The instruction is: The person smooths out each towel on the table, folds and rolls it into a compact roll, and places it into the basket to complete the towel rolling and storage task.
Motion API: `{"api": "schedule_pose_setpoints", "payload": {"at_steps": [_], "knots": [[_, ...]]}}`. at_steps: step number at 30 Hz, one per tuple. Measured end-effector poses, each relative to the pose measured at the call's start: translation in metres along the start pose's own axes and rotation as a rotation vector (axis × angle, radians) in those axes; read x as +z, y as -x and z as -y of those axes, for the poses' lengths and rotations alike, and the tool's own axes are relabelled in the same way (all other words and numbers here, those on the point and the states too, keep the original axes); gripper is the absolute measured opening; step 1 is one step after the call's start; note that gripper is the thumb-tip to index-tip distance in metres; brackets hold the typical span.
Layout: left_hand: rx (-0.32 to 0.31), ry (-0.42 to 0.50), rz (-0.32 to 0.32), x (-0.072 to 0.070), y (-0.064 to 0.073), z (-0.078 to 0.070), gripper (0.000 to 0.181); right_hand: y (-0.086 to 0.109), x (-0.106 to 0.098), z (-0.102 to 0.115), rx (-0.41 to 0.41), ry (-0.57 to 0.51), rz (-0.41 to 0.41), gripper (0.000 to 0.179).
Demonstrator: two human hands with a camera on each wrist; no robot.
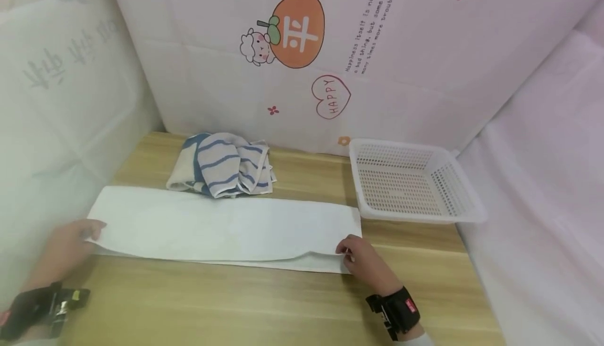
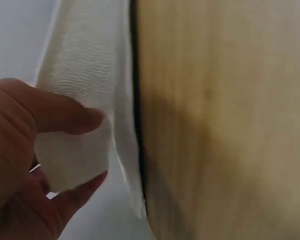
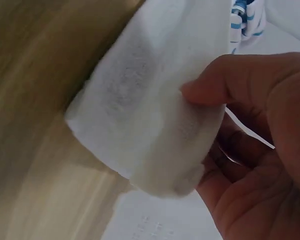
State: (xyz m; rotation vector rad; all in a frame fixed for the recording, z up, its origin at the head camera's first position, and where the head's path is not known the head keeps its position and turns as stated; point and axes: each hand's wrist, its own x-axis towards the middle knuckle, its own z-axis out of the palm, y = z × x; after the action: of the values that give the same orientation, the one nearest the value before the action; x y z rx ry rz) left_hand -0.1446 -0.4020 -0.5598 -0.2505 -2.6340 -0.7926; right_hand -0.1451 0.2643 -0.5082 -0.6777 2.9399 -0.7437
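- One folded white towel (image 1: pixel 222 230): 3 o'clock from left hand (image 1: pixel 68 246), 9 from right hand (image 1: pixel 363 261).
- Both hands pinch it.
- One plastic basket (image 1: pixel 401 186), one striped towel bundle (image 1: pixel 222 165).

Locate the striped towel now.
In the head view, the striped towel lies left of centre, at the far edge of the white cloth, left of the basket.

My head view is bright and even; my wrist views run dimmer.
I get haze down the frame's left side, motion blur on the left grip (image 1: pixel 66 246) at lower left, a pale, almost washed-out white cloth (image 1: pixel 212 225), and, in the left wrist view, soft shadow across a blurred desk (image 2: pixel 235 115).
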Motion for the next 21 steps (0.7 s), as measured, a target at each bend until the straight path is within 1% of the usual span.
{"api": "schedule_pose_setpoints", "payload": {"at_steps": [3,6,8,10,11,14,15,17,19,21], "knots": [[0.011,-0.026,0.023,0.0,0.004,-0.003,0.04,0.003,0.001,0.002,0.03,-0.036,-0.009,0.024],[0.013,-0.049,0.033,-0.004,0.007,-0.006,0.038,0.004,0.003,0.002,0.057,-0.068,0.05,0.021],[0.031,-0.074,0.03,-0.005,0.006,-0.006,0.037,0.005,0.003,0.002,0.073,-0.076,0.101,0.018],[0.044,-0.084,0.033,-0.005,0.004,-0.005,0.035,0.007,0.001,0.003,0.068,-0.073,0.122,0.015],[0.046,-0.092,0.032,-0.005,0.003,-0.005,0.034,0.009,-0.001,0.004,0.061,-0.068,0.116,0.015],[0.012,-0.079,0.041,-0.004,0.003,-0.005,0.03,0.014,-0.004,0.006,0.056,-0.067,0.094,0.015],[0.001,-0.071,0.041,-0.004,0.004,-0.005,0.029,0.016,-0.003,0.006,0.056,-0.07,0.102,0.016],[-0.009,-0.066,0.041,-0.004,0.004,-0.004,0.029,0.017,0.002,0.006,0.049,-0.079,0.145,0.016],[0.007,-0.063,0.044,-0.005,0.003,-0.002,0.031,0.018,0.009,0.005,0.049,-0.099,0.206,0.016],[0.018,-0.047,0.059,-0.007,0.001,-0.004,0.035,0.017,0.013,0.005,0.038,-0.108,0.246,0.015]]}}
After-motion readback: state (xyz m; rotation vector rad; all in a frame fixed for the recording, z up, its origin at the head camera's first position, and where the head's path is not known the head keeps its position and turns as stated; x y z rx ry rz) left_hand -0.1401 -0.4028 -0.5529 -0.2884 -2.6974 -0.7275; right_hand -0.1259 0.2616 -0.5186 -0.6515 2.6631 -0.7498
